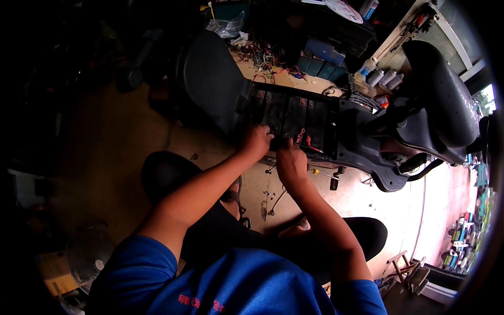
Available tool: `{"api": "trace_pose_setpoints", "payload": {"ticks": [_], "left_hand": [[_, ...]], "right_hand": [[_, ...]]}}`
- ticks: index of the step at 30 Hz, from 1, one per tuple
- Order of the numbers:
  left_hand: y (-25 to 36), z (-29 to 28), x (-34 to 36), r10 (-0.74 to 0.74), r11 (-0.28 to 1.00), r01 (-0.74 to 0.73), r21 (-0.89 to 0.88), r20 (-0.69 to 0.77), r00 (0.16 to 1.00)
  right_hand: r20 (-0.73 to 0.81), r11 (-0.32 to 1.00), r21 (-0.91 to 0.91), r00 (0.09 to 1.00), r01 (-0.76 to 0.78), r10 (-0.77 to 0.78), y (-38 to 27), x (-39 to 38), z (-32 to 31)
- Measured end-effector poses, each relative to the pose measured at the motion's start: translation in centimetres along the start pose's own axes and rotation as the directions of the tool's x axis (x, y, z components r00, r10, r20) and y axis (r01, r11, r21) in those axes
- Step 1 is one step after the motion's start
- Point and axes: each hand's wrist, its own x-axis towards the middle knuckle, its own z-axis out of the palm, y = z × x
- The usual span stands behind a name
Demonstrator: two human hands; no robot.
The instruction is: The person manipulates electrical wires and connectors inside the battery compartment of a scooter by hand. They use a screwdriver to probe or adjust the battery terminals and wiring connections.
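Note:
A black scooter body (367, 131) lies across the floor with its open battery compartment (294, 113) facing me. My left hand (255, 140) rests curled on the near edge of that compartment. Beside it, my right hand (290, 161) is closed at the same edge, close to red wires (303, 138) that stick out of the compartment. Whether either hand pinches a wire or a small part is hidden by the fingers. The black seat (441, 94) rises at the right.
Loose tools and screws (273, 202) lie on the floor under my hands. A tangle of coloured wires (262, 58) and blue boxes (317, 58) sit beyond the scooter. A fan (86, 257) stands lower left, a small wooden stool (401, 265) lower right.

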Motion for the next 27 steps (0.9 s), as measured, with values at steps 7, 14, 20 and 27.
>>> {"api": "trace_pose_setpoints", "payload": {"ticks": [7,14,20,27], "left_hand": [[1.2,0.0,-0.1,-0.096,0.994,0.095,0.045,0.007,0.995],[-0.9,-0.4,0.1,-0.170,0.953,0.175,-0.246,0.040,0.985],[-3.2,-1.0,-0.2,-0.182,0.910,0.189,-0.368,0.053,0.982],[0.4,-9.8,-1.3,-0.357,0.416,0.621,-0.664,0.509,0.783]], "right_hand": [[-0.137,0.968,0.248,0.991,0.039,-0.005,1.1,-1.9,-0.4],[-0.197,0.838,0.545,0.965,-0.040,0.175,1.9,-2.0,-6.6],[-0.157,0.739,0.645,0.912,-0.195,0.378,4.3,-2.4,-15.1],[-0.008,0.179,0.975,0.781,-0.133,0.625,8.4,-2.7,-20.2]]}}
